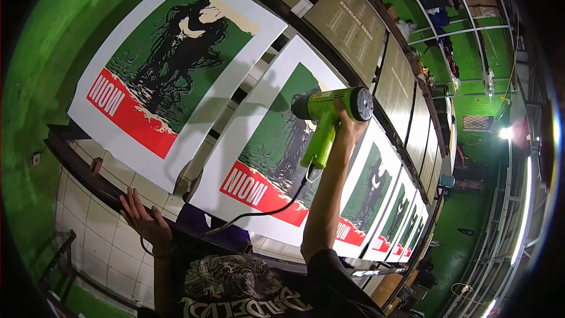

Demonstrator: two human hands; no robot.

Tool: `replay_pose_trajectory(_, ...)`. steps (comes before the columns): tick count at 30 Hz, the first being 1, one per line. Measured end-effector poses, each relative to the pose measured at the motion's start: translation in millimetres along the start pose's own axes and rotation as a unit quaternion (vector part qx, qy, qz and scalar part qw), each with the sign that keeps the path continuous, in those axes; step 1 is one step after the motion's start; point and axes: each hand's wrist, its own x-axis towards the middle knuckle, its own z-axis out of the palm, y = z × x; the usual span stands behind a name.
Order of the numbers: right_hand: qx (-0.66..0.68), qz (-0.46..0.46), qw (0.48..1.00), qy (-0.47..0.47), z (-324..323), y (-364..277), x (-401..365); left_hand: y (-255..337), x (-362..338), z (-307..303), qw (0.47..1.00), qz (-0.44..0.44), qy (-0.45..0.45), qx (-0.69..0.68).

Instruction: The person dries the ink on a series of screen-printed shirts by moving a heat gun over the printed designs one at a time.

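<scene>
My right hand (350, 125) grips the handle of a lime-green heat gun (323, 135). The gun's dark nozzle points left, above a white panel printed in green, black and red (244, 185). From the handle's base a black power cord (279, 207) curves down to the left across that panel. My left hand (147, 221) has its fingers stretched out and lies against the dark metal rail (103, 185) at the near edge; it holds nothing. Left of the gun lies another white panel with the same print (182, 62).
Several more printed panels (374, 185) continue in a row to the right. Behind them stand olive boards with pale lettering (347, 29). Metal shelves (438, 26) line the green wall at upper right. Purple cloth (226, 237) hangs by the near rail, above a tiled floor (100, 229).
</scene>
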Motion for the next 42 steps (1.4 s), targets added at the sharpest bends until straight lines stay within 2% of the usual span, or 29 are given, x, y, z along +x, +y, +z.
replay_pose_trajectory(1,-0.002,0.024,0.999,0.021,0.9,-1.9,-2.2,0.8,0.5,-0.5,1.0,0.002,0.003,-0.003)
replay_pose_trajectory(3,-0.019,0.001,1.0,-0.008,-3.9,6.1,1.6,1.9,3.0,-0.7,1.0,0.004,0.01,-0.007)
replay_pose_trajectory(7,0.046,0.008,0.999,0.023,-0.8,9.5,11.7,0.8,2.1,-0.1,1.0,-0.001,0.011,0.018)
replay_pose_trajectory(9,-0.016,0.02,0.999,0.028,-0.5,16.4,21.1,-0.8,2.7,0.2,1.0,-0.002,0.005,0.028)
replay_pose_trajectory(11,0.011,-0.004,1.0,-0.001,-2.1,21.8,29.9,-1.2,2.5,1.1,1.0,-0.006,0.001,0.029)
replay_pose_trajectory(14,-0.03,-0.001,1.0,0.001,-4.1,20.2,36.7,-3.2,1.8,2.9,0.999,0.0,0.003,0.038)
replay_pose_trajectory(15,-0.007,0.019,1.0,-0.005,-0.3,16.9,34.3,-3.8,0.5,3.2,0.999,0.004,0.001,0.039)
replay_pose_trajectory(18,-0.046,-0.012,0.999,-0.016,-3.4,23.6,40.7,-4.2,3.0,4.9,0.999,-0.006,0.006,0.034)
replay_pose_trajectory(21,-0.011,0.007,1.0,-0.012,-2.8,21.5,38.2,-4.3,0.7,3.8,0.999,-0.005,0.002,0.032)
replay_pose_trajectory(23,-0.058,0.028,0.998,-0.029,-2.9,19.4,35.8,-4.2,2.0,5.1,1.0,0.001,0.011,0.027)
replay_pose_trajectory(25,-0.055,0.015,0.998,-0.031,-3.0,17.6,34.6,-3.4,2.7,5.7,1.0,0.0,0.01,0.028)
replay_pose_trajectory(27,0.035,0.011,0.999,-0.008,-2.4,18.5,34.7,-3.5,0.7,5.1,0.999,-0.006,0.009,0.03)
replay_pose_trajectory(32,-0.044,-0.004,0.999,-0.005,-4.6,18.4,35.5,-3.0,1.1,5.6,0.999,0.013,0.016,0.036)
replay_pose_trajectory(35,0.003,0.026,1.0,0.012,-1.3,16.3,34.5,-1.4,1.9,4.7,0.999,0.016,0.022,0.02)
replay_pose_trajectory(36,0.011,0.008,1.0,0.009,1.7,16.9,33.0,-2.4,1.2,5.3,0.999,0.018,0.02,0.02)
replay_pose_trajectory(42,-0.011,0.015,1.0,-0.001,-2.0,19.4,33.5,-3.8,0.2,6.3,0.999,0.015,0.024,0.024)
